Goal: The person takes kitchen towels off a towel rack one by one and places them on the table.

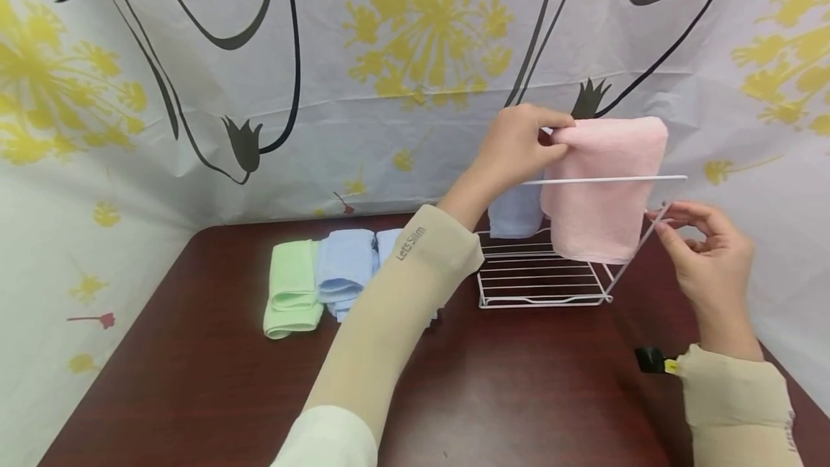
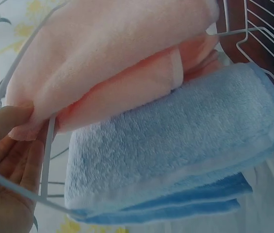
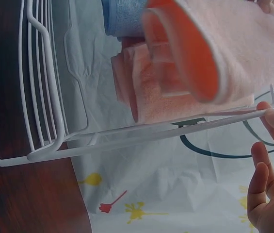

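Note:
A folded pink towel (image 1: pixel 603 215) hangs at the upper right of a white wire rack (image 1: pixel 545 301). My left hand (image 1: pixel 521 143) pinches the towel's upper left corner between thumb and fingers, just above the rack's front bar. Lower pink folds (image 3: pixel 195 104) show behind it in the right wrist view. Beside the pink towel, a blue towel (image 2: pixel 175 141) hangs on the rack, partly hidden by my left hand in the head view. With thumb and forefinger, my right hand (image 1: pixel 713 258) pinches the slanted right side bar (image 3: pixel 214 121) of the rack.
Left of the rack, a folded green towel (image 1: pixel 295 287) and folded blue towels (image 1: pixel 346 269) lie on the dark red tabletop (image 1: pixel 214 352), partly covered by my left forearm. A patterned sheet (image 1: pixel 363 150) hangs close behind the table.

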A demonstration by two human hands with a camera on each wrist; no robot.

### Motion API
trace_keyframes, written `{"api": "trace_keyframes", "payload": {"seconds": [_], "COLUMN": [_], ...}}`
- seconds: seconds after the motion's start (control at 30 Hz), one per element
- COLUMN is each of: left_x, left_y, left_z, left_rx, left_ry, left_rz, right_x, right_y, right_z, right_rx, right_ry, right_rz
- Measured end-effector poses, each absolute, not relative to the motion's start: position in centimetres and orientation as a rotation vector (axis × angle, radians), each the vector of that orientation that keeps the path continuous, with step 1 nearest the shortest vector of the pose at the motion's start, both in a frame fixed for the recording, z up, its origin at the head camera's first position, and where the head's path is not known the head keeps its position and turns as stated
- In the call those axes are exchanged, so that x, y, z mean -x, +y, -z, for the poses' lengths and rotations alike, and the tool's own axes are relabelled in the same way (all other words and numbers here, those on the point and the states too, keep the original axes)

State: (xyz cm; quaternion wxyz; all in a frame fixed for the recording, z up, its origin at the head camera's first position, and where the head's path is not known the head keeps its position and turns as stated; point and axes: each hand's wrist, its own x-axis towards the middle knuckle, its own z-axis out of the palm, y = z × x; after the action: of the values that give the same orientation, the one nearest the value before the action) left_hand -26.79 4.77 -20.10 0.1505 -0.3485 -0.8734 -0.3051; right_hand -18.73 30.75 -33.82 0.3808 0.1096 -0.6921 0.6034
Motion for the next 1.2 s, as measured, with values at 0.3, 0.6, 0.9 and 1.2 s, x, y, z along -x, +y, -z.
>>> {"api": "trace_keyframes", "payload": {"seconds": [0.3,0.6,0.9,1.2], "left_x": [26.3,25.6,25.4,24.8], "left_y": [3.5,2.0,0.3,-1.2], "left_z": [21.5,22.0,22.0,22.1], "left_rx": [1.009,0.964,0.930,0.948], "left_ry": [-2.324,-2.252,-2.176,-2.006], "left_rz": [1.129,1.259,1.393,1.494], "right_x": [18.8,18.9,19.1,18.9], "right_y": [30.9,30.6,30.5,30.4], "right_z": [34.3,34.2,33.9,33.7], "right_rx": [-0.385,-0.394,-0.403,-0.426], "right_ry": [-1.651,-1.649,-1.666,-1.591], "right_rz": [-1.662,-1.662,-1.596,-1.748]}}
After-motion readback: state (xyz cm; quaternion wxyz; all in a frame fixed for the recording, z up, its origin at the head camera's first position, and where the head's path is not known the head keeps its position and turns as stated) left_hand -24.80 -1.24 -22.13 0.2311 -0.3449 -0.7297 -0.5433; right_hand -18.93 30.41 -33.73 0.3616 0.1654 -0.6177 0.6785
